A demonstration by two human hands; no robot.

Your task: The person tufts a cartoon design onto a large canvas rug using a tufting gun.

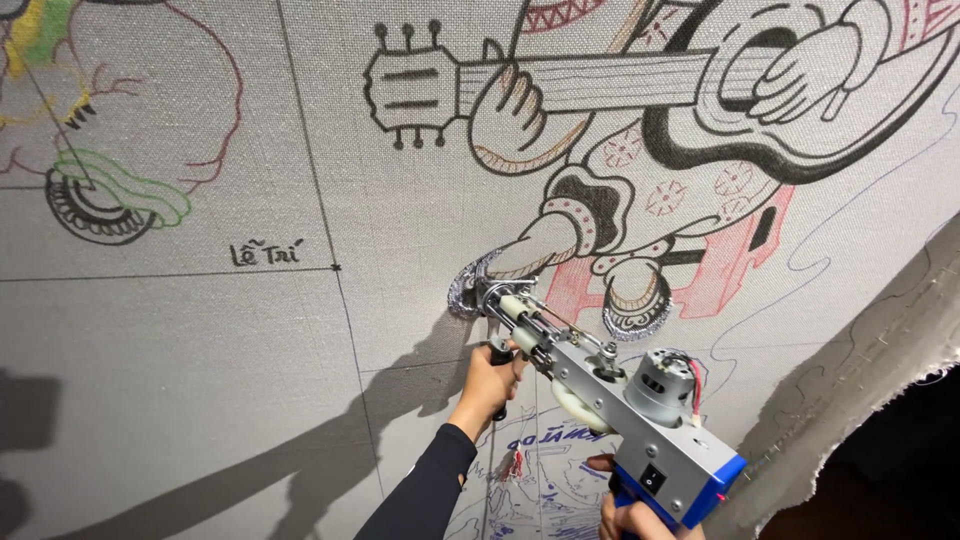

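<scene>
A grey and blue tufting gun (620, 410) points up and to the left, its needle tip (487, 292) pressed against a stretched grey cloth (250, 380). The cloth carries a line drawing of a figure playing a guitar (640, 90). The tip sits at a small tufted silver-grey patch (466, 285) by the figure's foot. My left hand (490, 385), in a black sleeve, grips the gun's black front handle. My right hand (625, 515) holds the rear grip at the frame's bottom edge, mostly hidden by the gun's body.
A second tufted patch (637, 315) lies right of the tip. Another outline drawing with green and yellow fill (110, 190) is at the upper left. Thin ruled lines cross the cloth. The cloth's frayed edge (860, 400) runs diagonally at right, with darkness beyond.
</scene>
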